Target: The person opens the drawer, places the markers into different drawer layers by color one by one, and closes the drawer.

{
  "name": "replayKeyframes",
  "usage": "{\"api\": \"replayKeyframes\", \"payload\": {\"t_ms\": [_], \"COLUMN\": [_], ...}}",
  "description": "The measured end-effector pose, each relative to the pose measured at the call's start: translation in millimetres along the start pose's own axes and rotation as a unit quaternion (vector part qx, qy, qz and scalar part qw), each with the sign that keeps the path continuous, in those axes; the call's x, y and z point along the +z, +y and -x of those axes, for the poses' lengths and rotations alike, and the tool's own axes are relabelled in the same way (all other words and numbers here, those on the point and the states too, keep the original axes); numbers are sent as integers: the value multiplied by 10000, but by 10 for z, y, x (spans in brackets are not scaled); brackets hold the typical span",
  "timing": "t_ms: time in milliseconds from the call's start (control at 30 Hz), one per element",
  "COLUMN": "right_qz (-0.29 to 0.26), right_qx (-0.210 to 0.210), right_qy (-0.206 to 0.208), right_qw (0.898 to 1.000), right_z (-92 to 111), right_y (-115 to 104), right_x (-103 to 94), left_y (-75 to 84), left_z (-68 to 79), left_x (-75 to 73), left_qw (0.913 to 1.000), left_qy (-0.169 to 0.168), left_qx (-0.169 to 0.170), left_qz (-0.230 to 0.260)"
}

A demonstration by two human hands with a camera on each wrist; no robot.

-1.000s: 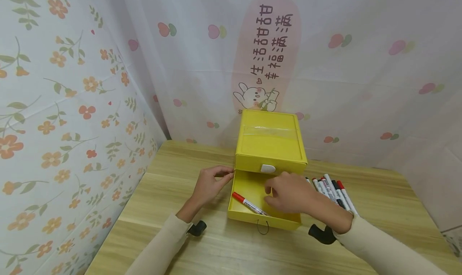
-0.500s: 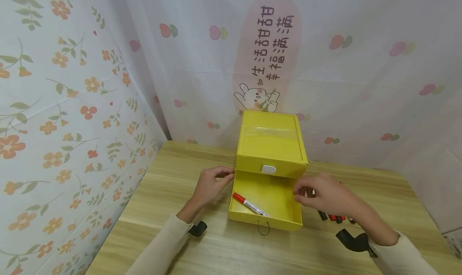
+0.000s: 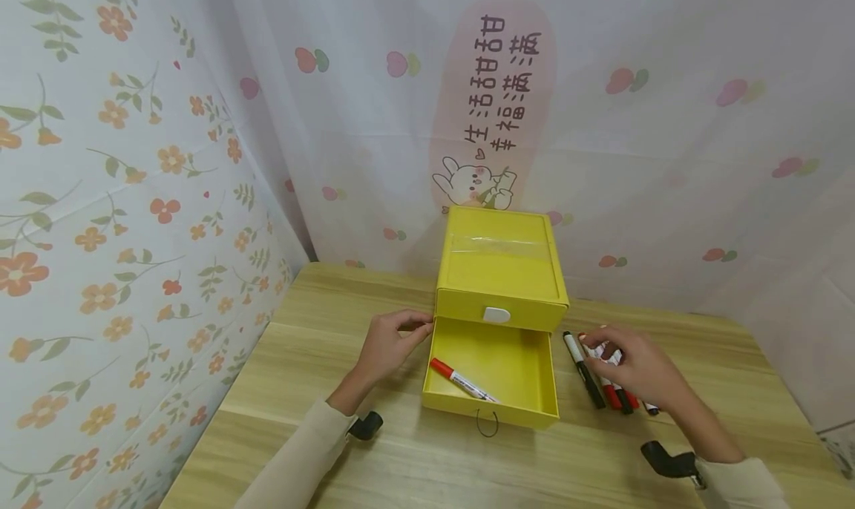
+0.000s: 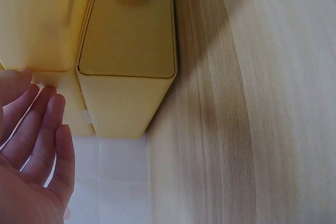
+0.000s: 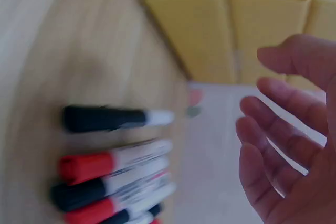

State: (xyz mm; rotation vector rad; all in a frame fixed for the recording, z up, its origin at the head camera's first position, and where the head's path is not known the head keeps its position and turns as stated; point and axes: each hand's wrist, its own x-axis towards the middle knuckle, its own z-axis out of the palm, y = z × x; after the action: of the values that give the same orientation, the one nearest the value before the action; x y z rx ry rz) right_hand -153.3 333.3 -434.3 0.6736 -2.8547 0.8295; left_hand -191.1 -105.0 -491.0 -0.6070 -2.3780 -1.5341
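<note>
A yellow drawer box (image 3: 501,260) stands at the back of the table. Its lower drawer (image 3: 521,364) is pulled out, with a red-capped marker (image 3: 464,381) lying at the left inside. My left hand (image 3: 386,347) is at the box's left side, its extended fingertips (image 4: 55,106) against or very near the yellow wall. To the right of the drawer, my right hand (image 3: 637,372) hovers over several markers, holding nothing, thumb and fingers apart. A black-capped marker (image 5: 107,118) lies a little separate from the bunch; beside it is a red-capped marker (image 5: 89,166). Part of the bunch is hidden behind the right hand.
The shut upper drawer has a white pull tab (image 3: 496,315); a thin loop (image 3: 487,423) hangs on the lower drawer's front. Patterned curtains (image 3: 347,160) enclose the wooden table (image 3: 401,464) at the back and sides.
My right hand has moved from above the open drawer rightward to over the markers. The left hand stays at the box's side, and the red-capped marker in the drawer has not moved.
</note>
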Motion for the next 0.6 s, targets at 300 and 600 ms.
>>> {"api": "replayKeyframes", "payload": {"t_ms": [300, 600], "right_qz": [623, 796], "right_qx": [891, 1705], "right_qy": [737, 640], "right_qw": [9913, 9800], "right_z": [145, 211], "right_y": [396, 495], "right_x": [307, 447], "left_y": [-4, 7], "left_z": [0, -4], "left_x": [7, 7], "left_qw": [10000, 10000], "left_qy": [-3, -5], "left_qx": [-83, -50], "left_qz": [-40, -7]}}
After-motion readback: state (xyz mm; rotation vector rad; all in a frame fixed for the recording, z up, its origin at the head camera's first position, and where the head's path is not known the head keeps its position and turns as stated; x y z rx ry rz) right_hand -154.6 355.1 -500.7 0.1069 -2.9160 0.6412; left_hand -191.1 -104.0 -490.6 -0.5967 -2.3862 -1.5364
